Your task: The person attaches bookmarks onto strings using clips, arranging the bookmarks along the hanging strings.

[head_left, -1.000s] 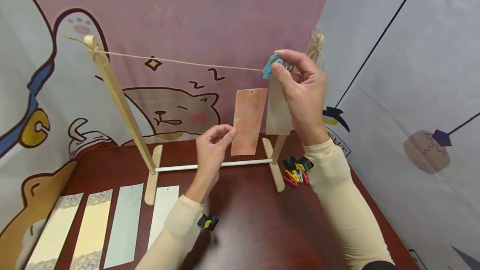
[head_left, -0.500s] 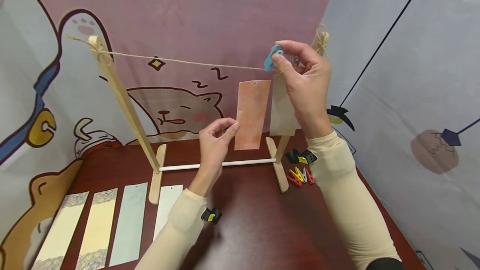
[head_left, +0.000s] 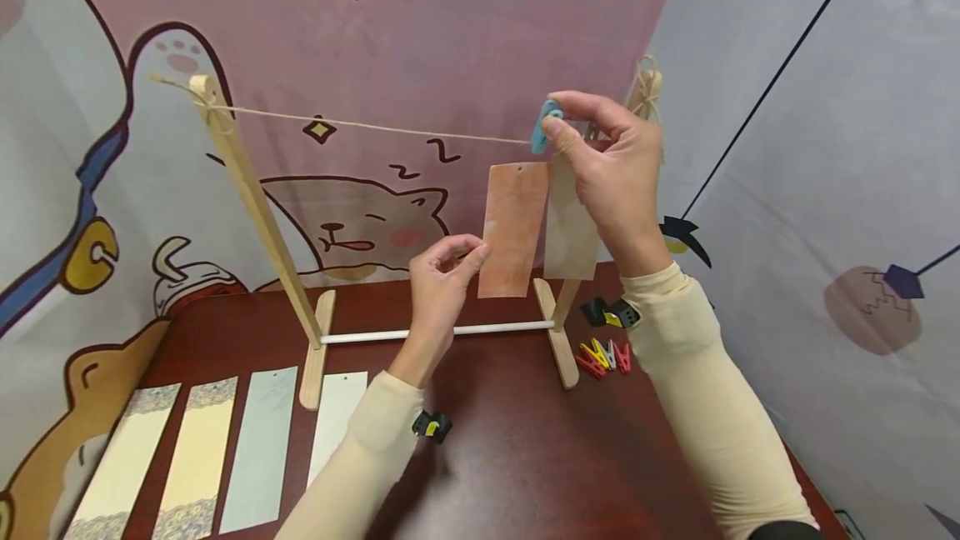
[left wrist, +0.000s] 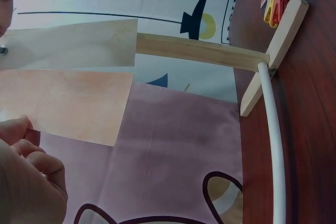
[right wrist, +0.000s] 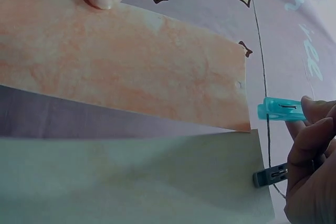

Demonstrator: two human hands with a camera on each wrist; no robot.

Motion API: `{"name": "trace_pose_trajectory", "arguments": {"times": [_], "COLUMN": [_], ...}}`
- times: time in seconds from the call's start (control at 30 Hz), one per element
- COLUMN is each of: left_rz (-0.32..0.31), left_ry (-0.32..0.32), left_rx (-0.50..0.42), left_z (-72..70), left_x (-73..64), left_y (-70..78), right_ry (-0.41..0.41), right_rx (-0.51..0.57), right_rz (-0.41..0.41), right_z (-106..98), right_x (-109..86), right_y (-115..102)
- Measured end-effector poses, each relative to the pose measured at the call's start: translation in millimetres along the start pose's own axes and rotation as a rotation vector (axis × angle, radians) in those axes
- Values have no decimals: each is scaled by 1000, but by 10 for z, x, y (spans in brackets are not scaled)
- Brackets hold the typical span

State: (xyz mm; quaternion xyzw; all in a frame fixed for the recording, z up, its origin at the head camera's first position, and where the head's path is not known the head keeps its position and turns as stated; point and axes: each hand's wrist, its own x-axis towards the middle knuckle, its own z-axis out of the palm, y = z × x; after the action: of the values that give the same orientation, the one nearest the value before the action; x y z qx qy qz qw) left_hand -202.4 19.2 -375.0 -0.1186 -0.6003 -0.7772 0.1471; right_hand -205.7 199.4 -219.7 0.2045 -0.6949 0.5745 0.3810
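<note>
My left hand (head_left: pixel 441 286) pinches the left edge of an orange marbled paper bookmark (head_left: pixel 514 232), which has a small hole near its top. Its top edge lies just below the twine (head_left: pixel 375 129). Between thumb and fingers, my right hand (head_left: pixel 621 182) pinches a blue clothespin (right wrist: pixel 283 109); its tip overlaps the twine in the right wrist view, apart from the bookmark. Beside the orange one hangs a beige bookmark (head_left: pixel 572 232), held at its top by a grey clothespin (right wrist: pixel 270 176). The right hand hides that top in the head view.
The wooden stand has a left post (head_left: pixel 258 211), a right post (left wrist: pixel 202 52) and a white bottom rod (head_left: pixel 367 337). Several clothespins (head_left: pixel 604 356) lie by its right foot. At the left, a grey-blue bookmark (head_left: pixel 258 448) and other pale ones lie on the dark red table (head_left: pixel 510 457).
The left hand has raised the orange bookmark closer to the twine and a little to the right. The blue clothespin, still in the right hand, has tilted more upright at the line.
</note>
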Motion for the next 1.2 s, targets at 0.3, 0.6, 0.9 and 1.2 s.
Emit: {"name": "trace_pose_trajectory", "arguments": {"times": [0.3,0.6,0.9,1.2], "left_rz": [-12,-8,10,14], "left_ry": [-2,-1,-2,-14], "left_rx": [-2,12,-5,-44], "left_z": [11,10,73,117], "left_x": [37,64,85,105], "left_y": [-25,-40,-27,-22], "right_ry": [-33,-93,-143,-198], "right_rx": [-63,-208,-316,-468], "right_rz": [31,-43,7,1], "right_z": [7,-10,-24,-33], "right_x": [21,26,33,57], "right_y": [-31,-35,-103,-146]}}
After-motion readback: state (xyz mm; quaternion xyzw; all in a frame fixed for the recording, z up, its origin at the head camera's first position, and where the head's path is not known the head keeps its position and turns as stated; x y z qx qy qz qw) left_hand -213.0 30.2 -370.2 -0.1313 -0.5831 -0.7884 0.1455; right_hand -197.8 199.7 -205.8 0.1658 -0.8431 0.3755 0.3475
